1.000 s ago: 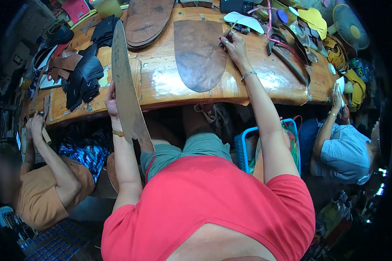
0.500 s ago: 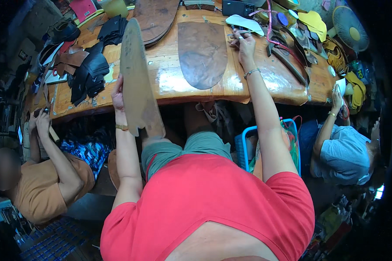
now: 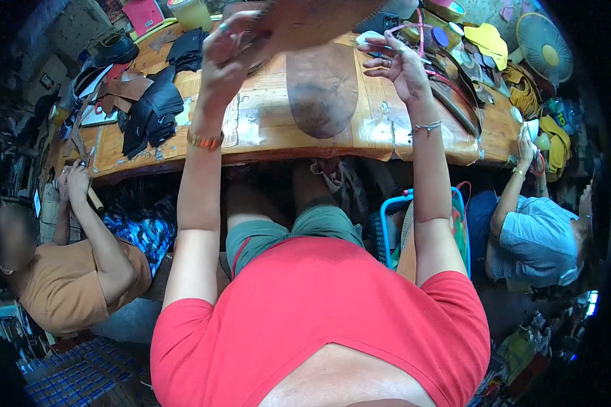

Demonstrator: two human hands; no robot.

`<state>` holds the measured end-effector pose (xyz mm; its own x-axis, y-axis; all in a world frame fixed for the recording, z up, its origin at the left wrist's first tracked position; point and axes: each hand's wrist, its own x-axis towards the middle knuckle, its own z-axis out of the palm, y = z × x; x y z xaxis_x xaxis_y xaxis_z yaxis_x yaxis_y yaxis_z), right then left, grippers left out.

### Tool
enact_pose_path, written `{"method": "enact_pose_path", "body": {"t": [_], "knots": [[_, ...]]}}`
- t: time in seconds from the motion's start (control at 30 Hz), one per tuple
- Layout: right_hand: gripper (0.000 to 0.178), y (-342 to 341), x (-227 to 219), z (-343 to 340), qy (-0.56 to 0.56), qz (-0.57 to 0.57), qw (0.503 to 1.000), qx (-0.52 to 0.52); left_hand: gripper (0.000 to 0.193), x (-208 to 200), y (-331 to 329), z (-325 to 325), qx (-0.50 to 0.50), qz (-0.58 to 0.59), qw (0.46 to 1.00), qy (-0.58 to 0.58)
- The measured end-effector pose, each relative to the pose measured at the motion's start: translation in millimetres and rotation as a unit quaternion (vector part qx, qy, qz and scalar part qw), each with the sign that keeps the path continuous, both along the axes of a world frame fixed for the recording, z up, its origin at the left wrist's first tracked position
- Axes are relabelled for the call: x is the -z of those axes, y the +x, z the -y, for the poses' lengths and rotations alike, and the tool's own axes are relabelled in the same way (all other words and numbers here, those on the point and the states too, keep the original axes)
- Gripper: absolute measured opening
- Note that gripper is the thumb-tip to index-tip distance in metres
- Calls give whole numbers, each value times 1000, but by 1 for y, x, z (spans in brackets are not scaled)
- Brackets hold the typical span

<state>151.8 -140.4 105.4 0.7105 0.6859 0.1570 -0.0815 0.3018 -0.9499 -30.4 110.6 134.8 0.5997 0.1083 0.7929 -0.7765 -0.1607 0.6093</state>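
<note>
The long wooden worktop (image 3: 265, 129) runs across the upper part of the view, its surface pale and worn. Lifted above it, at the top edge of the view, is a large brown leather sheet (image 3: 319, 20), stiff and flat, reaching from the left hand towards the right. A second brown leather piece (image 3: 322, 91), rounded at its near end, lies flat on the worktop just below the raised one. To the left sits a pile of dark leather pieces (image 3: 149, 115), and to the right a clutter of straps and yellow cut pieces (image 3: 485, 41), with a small fan (image 3: 543, 47) at the far corner. A person in a tan shirt (image 3: 68, 285) sits at the left and a person in a light blue shirt (image 3: 536, 237) at the right. The left hand (image 3: 231, 54) has its fingers closed on the edge of the raised sheet. The right hand (image 3: 400, 64) hovers just beside it with fingers spread and loosely curled, holding nothing that can be made out.
</note>
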Motion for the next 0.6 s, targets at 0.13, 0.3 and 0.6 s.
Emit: {"method": "enact_pose_path", "body": {"t": [0.13, 0.3, 0.6], "knots": [[36, 1, 4, 2, 50, -30, 997, 59, 32, -16, 29, 13, -75, 56, 952, 292], [28, -3, 49, -5, 37, 18, 984, 172, 56, 73, 63, 1, -103, -108, 957, 249], [28, 4, 135, -32, -61, 69, 951, 294, 52, 158, 53, -18, -192, -254, 920, 226]]}}
